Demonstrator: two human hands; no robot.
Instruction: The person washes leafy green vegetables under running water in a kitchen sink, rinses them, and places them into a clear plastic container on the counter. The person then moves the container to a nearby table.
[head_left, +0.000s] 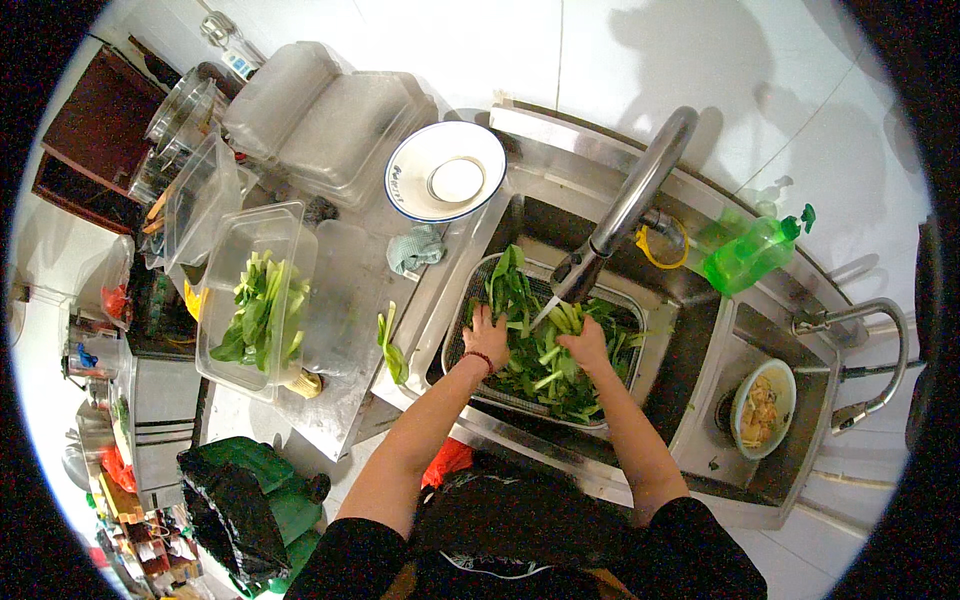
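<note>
My left hand (486, 337), with a beaded bracelet at the wrist, lies with fingers spread against the leafy green vegetables (517, 367). My right hand (586, 346) is closed around a bunch of green stems (564, 321). The greens fill a wire-mesh basket (637, 315) set in the large steel sink basin (667, 367). Above them hangs the black spray head of a steel faucet (637, 187), with a stream of water (543, 312) running down between my hands. Parts of the fingers are hidden among the leaves.
Left of the sink, a clear plastic tub (225, 367) holds more greens beside a loose leaf (390, 349). An enamel basin (405, 157) and a cloth (416, 249) sit nearby. A green bottle (750, 255) stands right, near a bowl of food (784, 390) in the smaller basin.
</note>
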